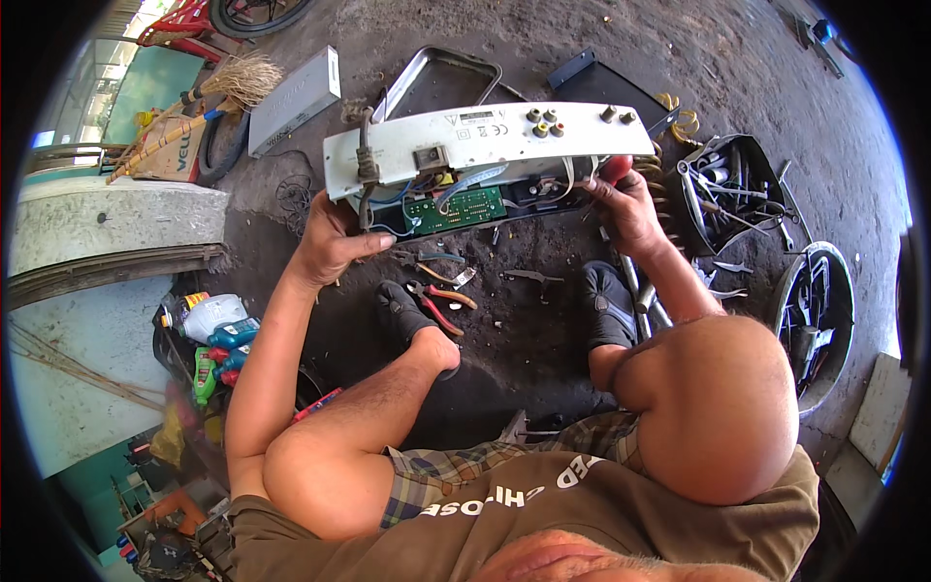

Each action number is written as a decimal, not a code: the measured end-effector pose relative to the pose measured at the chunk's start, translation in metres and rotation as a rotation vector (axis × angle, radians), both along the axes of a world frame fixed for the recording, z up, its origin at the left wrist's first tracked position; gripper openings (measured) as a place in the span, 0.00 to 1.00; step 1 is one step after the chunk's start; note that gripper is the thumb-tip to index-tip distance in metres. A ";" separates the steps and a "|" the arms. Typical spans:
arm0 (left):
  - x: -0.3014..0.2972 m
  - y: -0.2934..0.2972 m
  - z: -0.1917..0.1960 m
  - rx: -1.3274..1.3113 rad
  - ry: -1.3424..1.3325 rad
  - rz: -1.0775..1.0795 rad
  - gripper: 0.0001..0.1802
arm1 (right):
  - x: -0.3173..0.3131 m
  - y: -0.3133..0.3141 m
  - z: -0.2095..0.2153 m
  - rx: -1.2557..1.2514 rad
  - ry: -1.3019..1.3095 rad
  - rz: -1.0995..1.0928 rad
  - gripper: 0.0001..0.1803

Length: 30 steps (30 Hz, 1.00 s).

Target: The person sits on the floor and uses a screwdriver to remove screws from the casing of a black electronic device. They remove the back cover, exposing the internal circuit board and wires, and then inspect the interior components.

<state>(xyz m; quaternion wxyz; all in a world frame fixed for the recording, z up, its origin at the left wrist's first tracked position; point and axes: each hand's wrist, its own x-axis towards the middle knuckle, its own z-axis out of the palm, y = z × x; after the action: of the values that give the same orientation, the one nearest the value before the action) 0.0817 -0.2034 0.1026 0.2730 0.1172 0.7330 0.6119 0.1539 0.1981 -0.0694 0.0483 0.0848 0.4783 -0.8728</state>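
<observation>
Both of my hands hold an opened player chassis (407,145) up above the ground, its pale rear panel with round sockets turned upward. My left hand (330,242) grips its left end, thumb stretched along the lower edge beside a thick grey-black power cord (366,170). At the right end my right hand (632,209) is closed round the edge. A red rounded thing (616,168) shows by its fingers; I cannot tell what it is. Inside the chassis are a green circuit board (451,211), blue wires and a pale ribbon cable.
Red-handled pliers (434,307) and other hand tools lie on the dark ground between my feet. A tool-filled container (732,194) and a round tub (819,320) stand at the right. A silver casing (296,102), broom (242,82) and plastic bottles (218,325) are at the left.
</observation>
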 end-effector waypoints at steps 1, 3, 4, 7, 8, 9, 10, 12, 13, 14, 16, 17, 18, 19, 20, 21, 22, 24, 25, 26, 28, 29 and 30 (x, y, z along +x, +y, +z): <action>-0.001 -0.002 -0.001 -0.011 -0.002 -0.007 0.35 | -0.001 -0.002 0.000 -0.007 0.011 -0.015 0.10; -0.001 0.000 -0.002 0.027 0.012 -0.019 0.38 | -0.001 -0.002 0.002 -0.008 0.022 -0.028 0.10; 0.000 0.004 -0.002 0.075 0.028 -0.023 0.39 | -0.001 -0.002 0.005 -0.004 0.023 -0.025 0.10; -0.001 0.008 -0.002 0.110 0.044 -0.041 0.44 | 0.000 0.003 0.008 0.013 0.013 -0.008 0.17; -0.001 0.010 0.000 0.104 0.044 -0.047 0.46 | 0.000 0.004 0.009 0.018 0.008 -0.001 0.20; -0.001 0.012 0.002 0.111 0.038 -0.035 0.47 | 0.000 0.004 0.011 0.002 0.008 0.003 0.21; 0.001 0.016 0.004 0.118 0.031 -0.023 0.48 | 0.000 0.004 0.013 -0.014 0.008 0.008 0.21; 0.003 0.023 0.007 0.132 0.008 0.002 0.50 | 0.000 0.002 0.015 -0.064 -0.006 0.004 0.20; 0.004 0.026 0.008 0.140 -0.009 0.014 0.50 | -0.001 0.000 0.016 -0.097 -0.020 -0.005 0.19; 0.004 0.028 0.009 0.147 -0.024 0.027 0.51 | -0.002 -0.002 0.017 -0.131 -0.033 -0.012 0.17; 0.004 0.026 0.005 0.151 -0.035 0.040 0.52 | -0.001 -0.004 0.019 -0.138 -0.028 -0.006 0.19; 0.004 0.025 0.002 0.153 -0.042 0.046 0.53 | 0.000 -0.005 0.020 -0.143 -0.027 -0.003 0.20; 0.004 0.024 0.000 0.152 -0.045 0.043 0.53 | 0.000 -0.004 0.017 -0.135 -0.026 0.001 0.20; 0.005 0.023 -0.001 0.150 -0.048 0.039 0.53 | 0.000 -0.002 0.012 -0.127 -0.026 0.004 0.20; 0.005 0.022 -0.002 0.149 -0.051 0.036 0.54 | 0.000 -0.002 0.013 -0.119 -0.026 0.008 0.20; 0.005 0.023 -0.002 0.149 -0.052 0.034 0.54 | 0.001 -0.002 0.014 -0.138 -0.034 0.022 0.20; 0.005 0.024 -0.001 0.149 -0.052 0.031 0.55 | 0.002 -0.001 0.017 -0.158 -0.042 0.037 0.20; 0.005 0.026 -0.001 0.155 -0.051 0.027 0.56 | 0.002 0.000 0.017 -0.172 -0.057 0.042 0.20; 0.004 0.026 -0.001 0.159 -0.050 0.026 0.56 | 0.001 0.001 0.012 -0.168 -0.065 0.034 0.19; 0.004 0.026 -0.001 0.163 -0.051 0.024 0.57 | 0.001 0.001 0.010 -0.163 -0.074 0.025 0.19; 0.004 0.027 0.000 0.161 -0.051 0.027 0.58 | 0.001 0.001 0.008 -0.155 -0.061 0.017 0.22; 0.005 0.027 0.001 0.160 -0.052 0.028 0.58 | 0.002 0.000 0.008 -0.151 -0.054 0.014 0.23; 0.006 0.028 0.002 0.159 -0.061 0.029 0.58 | 0.001 0.000 0.007 -0.147 -0.061 0.015 0.23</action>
<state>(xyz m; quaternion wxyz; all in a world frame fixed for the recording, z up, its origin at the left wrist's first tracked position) 0.0873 -0.1759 0.1045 0.2760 0.1093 0.6752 0.6753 0.1554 0.1980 -0.0621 0.0755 0.1040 0.4120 -0.9021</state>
